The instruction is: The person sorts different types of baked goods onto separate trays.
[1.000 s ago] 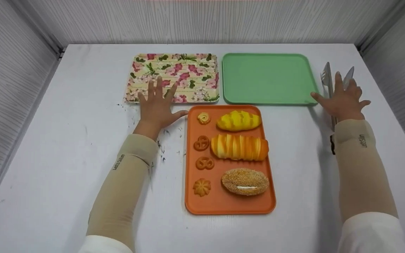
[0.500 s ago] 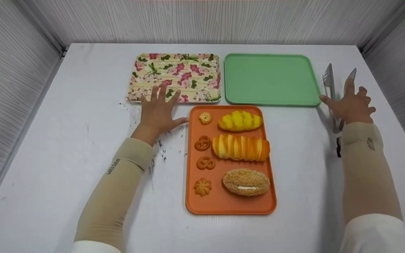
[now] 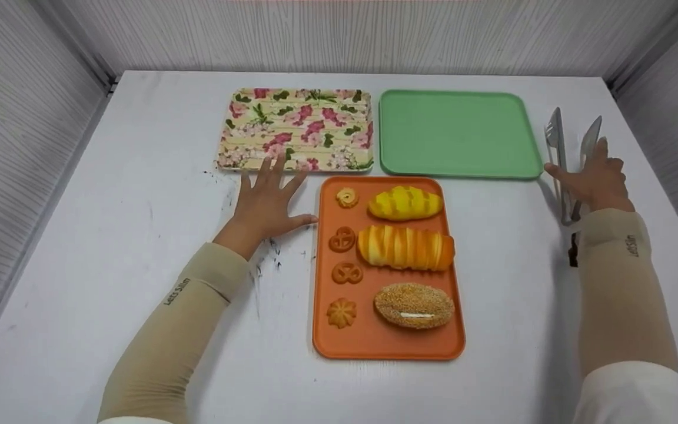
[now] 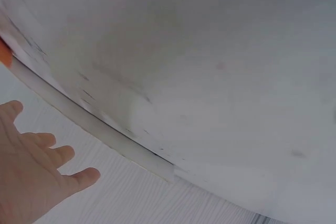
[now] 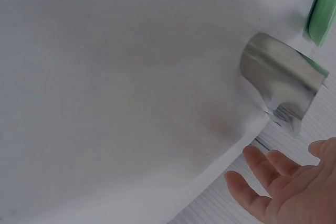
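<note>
My left hand (image 3: 262, 203) is spread flat, its fingertips at the front edge of the flowered tray (image 3: 298, 129) and its thumb tip beside the orange tray (image 3: 389, 344). In the left wrist view that hand (image 4: 37, 166) has nothing between its fingers. Metal tongs (image 3: 558, 141) lie at the right with their two arms apart. Over them is my right hand (image 3: 595, 182), thumb stretched toward the green tray's corner and fingers bent a little. From the right wrist, the hand (image 5: 289, 182) shows loose fingers apart from the broad metal tongs (image 5: 283, 72).
On the orange tray are a yellow bread (image 3: 405, 204), a striped loaf (image 3: 406, 248), a seeded bun (image 3: 414, 306), two pretzels (image 3: 346, 272) and two flower-shaped cookies (image 3: 341, 313). The green tray (image 3: 459, 135) lies beside the flowered one. Patterned walls (image 3: 339, 41) stand around the white table (image 3: 109, 206).
My left hand has drawn back toward me, off the flowered tray's middle. My right hand has shifted right and slightly nearer, its fingers less spread. The trays and breads stay put.
</note>
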